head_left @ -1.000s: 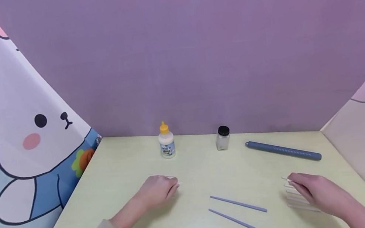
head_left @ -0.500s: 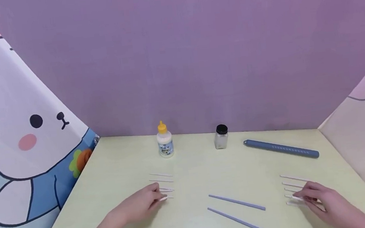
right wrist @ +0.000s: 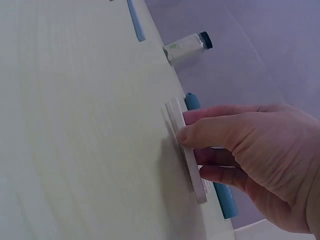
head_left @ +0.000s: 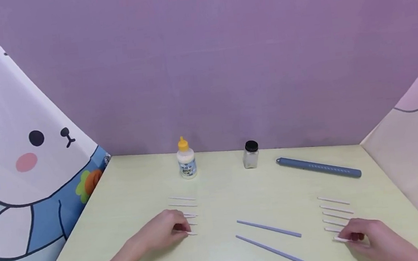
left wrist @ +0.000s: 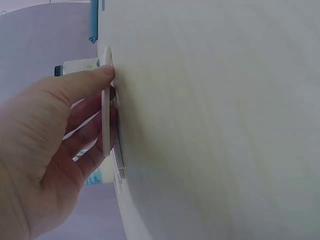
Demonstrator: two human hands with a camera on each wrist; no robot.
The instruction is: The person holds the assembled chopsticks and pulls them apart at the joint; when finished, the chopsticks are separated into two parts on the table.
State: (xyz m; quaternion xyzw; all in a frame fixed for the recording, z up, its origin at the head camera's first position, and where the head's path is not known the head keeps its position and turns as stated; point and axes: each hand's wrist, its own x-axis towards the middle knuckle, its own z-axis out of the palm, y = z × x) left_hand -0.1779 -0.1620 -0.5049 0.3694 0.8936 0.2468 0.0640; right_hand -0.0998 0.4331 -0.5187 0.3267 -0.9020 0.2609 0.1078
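Note:
My left hand (head_left: 162, 232) pinches a thin white stick (left wrist: 106, 125) between thumb and fingers, low over the table at the near end of a row of similar white sticks (head_left: 183, 205). Part of that row lies behind the fingers. On the right, another white stick (right wrist: 190, 162) is pinched by my right hand (head_left: 375, 238), close to the tabletop. Several white sticks (head_left: 334, 200) lie roughly parallel just beyond that hand. Whether either held stick touches the table, I cannot tell. Two blue-purple sticks (head_left: 268, 229) lie between the hands.
At the back of the pale table (head_left: 223, 197) stand a glue bottle (head_left: 187, 163) with a yellow cap and a small clear jar (head_left: 251, 157) with a black lid. A dark blue rod (head_left: 318, 167) lies to their right. A purple backdrop (head_left: 224, 60) rises behind.
Both hands have moved nearer along their rows, each pinching a white stick. More white sticks now show on the table beyond them. The view has shifted slightly.

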